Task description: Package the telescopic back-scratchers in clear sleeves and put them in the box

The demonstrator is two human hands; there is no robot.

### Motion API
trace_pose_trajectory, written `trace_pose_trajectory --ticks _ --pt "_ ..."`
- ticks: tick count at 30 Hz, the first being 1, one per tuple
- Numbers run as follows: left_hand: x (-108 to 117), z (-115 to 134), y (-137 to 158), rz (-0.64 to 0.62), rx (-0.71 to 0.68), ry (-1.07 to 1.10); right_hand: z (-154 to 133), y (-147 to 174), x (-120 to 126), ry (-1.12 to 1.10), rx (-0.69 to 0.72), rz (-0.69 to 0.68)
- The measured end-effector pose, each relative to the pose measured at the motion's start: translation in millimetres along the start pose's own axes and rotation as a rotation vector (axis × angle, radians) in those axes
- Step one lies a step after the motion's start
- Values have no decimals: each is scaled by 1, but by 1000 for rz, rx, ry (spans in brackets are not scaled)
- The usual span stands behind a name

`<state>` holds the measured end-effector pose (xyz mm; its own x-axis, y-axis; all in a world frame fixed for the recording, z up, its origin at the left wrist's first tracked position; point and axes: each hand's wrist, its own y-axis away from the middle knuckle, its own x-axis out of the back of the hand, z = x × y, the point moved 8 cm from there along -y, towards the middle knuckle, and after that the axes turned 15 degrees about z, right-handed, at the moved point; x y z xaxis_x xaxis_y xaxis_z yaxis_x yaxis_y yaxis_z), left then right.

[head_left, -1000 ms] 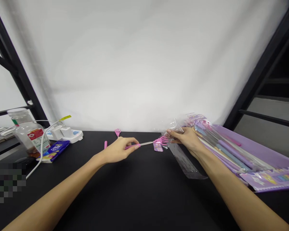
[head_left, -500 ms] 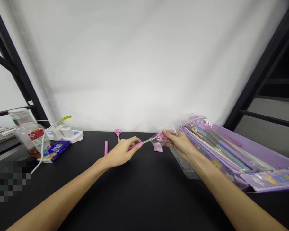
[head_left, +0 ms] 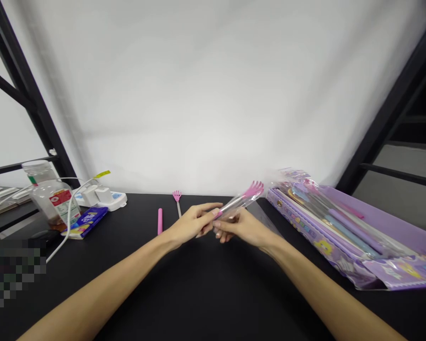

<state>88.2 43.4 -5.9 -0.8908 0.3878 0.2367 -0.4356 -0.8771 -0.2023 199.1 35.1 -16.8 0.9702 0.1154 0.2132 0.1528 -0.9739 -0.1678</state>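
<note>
A pink back scratcher [head_left: 253, 188] with a silvery shaft tilts up to the right between my hands, clear plastic around or against its shaft. My left hand [head_left: 190, 225] is closed around its lower end. Close beside it, my right hand [head_left: 246, 227] has curled fingers and a thumb pinching clear plastic film [head_left: 230, 213] near the shaft. What lies inside its fingers is partly hidden. Left of centre, another pink back scratcher [head_left: 177, 195] lies on the black table [head_left: 206, 293], partly covered by my left hand. A short pink rod [head_left: 160, 220] lies beside that one.
A purple box [head_left: 305, 237] of wrapped back scratchers [head_left: 348, 227] stands at the right. On the left are a clear plastic jar [head_left: 51, 194], a blue packet [head_left: 90, 220], a power strip [head_left: 119, 201] and a white cable [head_left: 69, 218]. The white wall [head_left: 213, 94] closes off the back.
My right hand has moved from the scratcher's head down and left, close to my left hand. The scratcher's pink head now points up to the right, above my right hand.
</note>
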Motion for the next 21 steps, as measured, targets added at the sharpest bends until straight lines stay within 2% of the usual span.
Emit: trace_pose_trajectory --ticks 3,6,9,12,17,21 --pt "-2 2 1 -46 -33 -3 -1 4 -8 106 48 -91" --pt "10 1 0 33 -72 -86 1 7 2 123 -23 -136" --pt "21 3 0 128 -128 -252 -3 0 30 -143 -96 42" --pt "28 8 0 198 -151 -313 -6 -8 59 -387 -56 307" --pt "40 4 -7 200 -40 -14 0 -12 98 -414 -22 598" --pt "49 -8 -11 210 39 134 1 -10 115 -470 -13 679"
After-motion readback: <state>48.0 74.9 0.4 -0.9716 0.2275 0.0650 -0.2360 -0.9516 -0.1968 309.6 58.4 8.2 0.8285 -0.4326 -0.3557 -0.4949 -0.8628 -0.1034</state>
